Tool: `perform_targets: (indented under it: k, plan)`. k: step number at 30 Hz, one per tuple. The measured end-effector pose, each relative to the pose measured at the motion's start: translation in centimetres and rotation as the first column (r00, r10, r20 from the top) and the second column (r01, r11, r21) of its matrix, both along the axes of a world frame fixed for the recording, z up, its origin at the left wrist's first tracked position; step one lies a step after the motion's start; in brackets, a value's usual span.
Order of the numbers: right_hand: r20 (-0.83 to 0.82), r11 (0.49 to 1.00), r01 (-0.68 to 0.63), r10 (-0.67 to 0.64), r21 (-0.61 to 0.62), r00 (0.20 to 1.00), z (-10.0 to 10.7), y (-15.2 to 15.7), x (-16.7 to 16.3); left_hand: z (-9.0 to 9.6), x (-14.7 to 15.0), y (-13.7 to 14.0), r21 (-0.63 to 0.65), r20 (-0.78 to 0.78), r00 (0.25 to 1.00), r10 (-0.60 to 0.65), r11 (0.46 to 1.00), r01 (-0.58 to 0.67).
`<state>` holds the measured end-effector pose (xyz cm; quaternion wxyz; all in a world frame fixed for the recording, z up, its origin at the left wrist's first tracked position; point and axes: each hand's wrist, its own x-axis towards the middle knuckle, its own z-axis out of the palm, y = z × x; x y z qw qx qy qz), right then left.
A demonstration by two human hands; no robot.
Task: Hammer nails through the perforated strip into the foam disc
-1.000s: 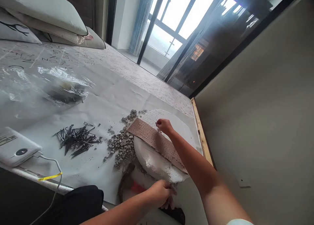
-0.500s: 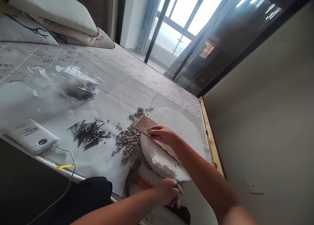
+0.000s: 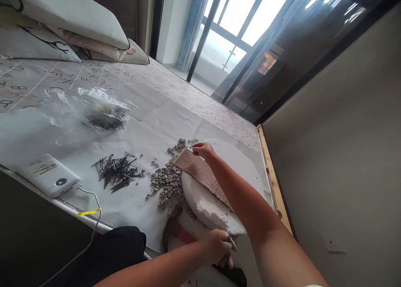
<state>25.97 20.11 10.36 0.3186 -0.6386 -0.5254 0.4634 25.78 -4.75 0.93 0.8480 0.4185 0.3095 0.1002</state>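
Observation:
My right hand [image 3: 204, 150] is over the far edge of a brown board with rows of small holes [image 3: 200, 170], beside some loose grey gravel. Its fingertips are pinched together; what is between them is too small to make out. The board lies on a thick white foam slab [image 3: 200, 199] with a rough, crumbly edge. Small grey stones [image 3: 167, 182] are heaped at the board's left end. Near the slab's front edge, my left hand [image 3: 219, 247] has curled, dusty fingers; what they hold is unclear. A black handle [image 3: 234, 275] shows just below it.
Left of the stones lies a pile of dark nails [image 3: 119, 170]. A white power bank [image 3: 53, 176] with a cable lies near the front edge. Behind it is a clear plastic bag [image 3: 106, 111]. A wooden rail [image 3: 272, 182] and a wall border the right side.
My right hand has moved away from me, from above the board's middle to its far edge, uncovering more of the board. My left hand stays near the slab's front edge.

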Motion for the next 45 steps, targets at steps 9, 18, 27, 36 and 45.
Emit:
perform_targets:
  k: [9, 18, 27, 36, 45]
  plan:
    - [0.458, 0.988, -0.100, 0.034, 0.121, 0.888, 0.4, -1.6, 4.2, 2.2, -0.8, 1.1, 0.037, -0.058, 0.996, -0.065, 0.997, 0.068]
    - [0.792, 0.990, -0.092, -0.028, 0.106, 0.609, 0.6, -12.4, 17.5, 2.8, -0.9, 2.2, 0.091, -0.063, 0.994, -0.088, 0.991, 0.093]
    - [0.890, 0.985, -0.169, 0.105, -0.032, 0.443, 0.0, -18.1, 19.4, 4.8, -1.6, 3.0, 0.054, -0.079, 0.997, 0.002, 0.999, 0.002]
    - [0.948, 0.962, -0.249, 0.180, -0.114, 0.262, -0.5, -20.1, 19.1, 6.0, -1.6, 3.6, 0.045, -0.085, 0.996, 0.033, 0.999, -0.030]
    - [0.976, 0.893, -0.433, 0.187, -0.122, 0.110, -0.8, -19.2, 17.7, 4.1, -1.7, 3.8, 0.110, -0.112, 0.987, 0.111, 0.989, -0.099]
